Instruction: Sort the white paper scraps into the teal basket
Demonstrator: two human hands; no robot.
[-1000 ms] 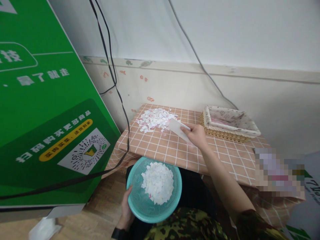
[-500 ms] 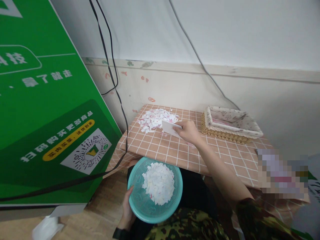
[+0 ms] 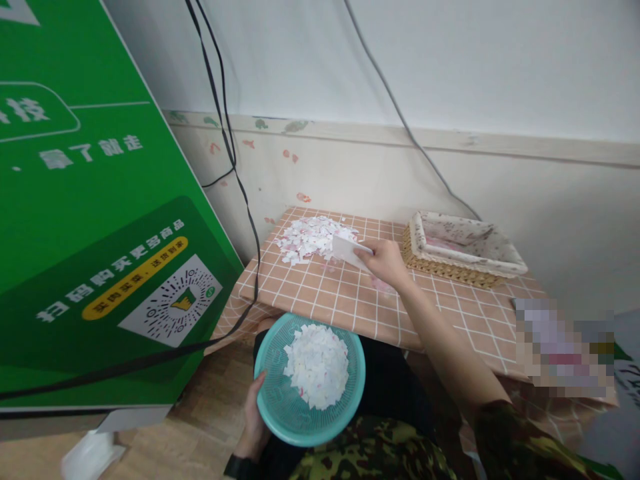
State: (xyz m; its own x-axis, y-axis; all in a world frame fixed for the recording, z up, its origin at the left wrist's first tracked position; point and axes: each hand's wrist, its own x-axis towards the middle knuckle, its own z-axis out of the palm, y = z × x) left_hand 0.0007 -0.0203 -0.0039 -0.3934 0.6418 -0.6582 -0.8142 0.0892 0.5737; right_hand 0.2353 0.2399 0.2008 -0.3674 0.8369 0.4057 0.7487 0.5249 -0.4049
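My left hand grips the left rim of a teal plastic colander, which rests at my lap below the table edge. A heap of small white paper scraps lies inside it. Over the table, my right hand is closed on a flat white card, pinched at its right end. The card stands on edge at the right side of a spread pile of white and pinkish paper scraps. A few pink bits lie by my right wrist.
A checked brown cloth covers the table. At its back right stands a wicker basket with a patterned lining. A green printed panel rises at the left, and a black strap hangs past the table's left edge.
My right hand has moved slightly right with the white card, and more pink bits show beside the wrist. The left hand and colander stay in place.
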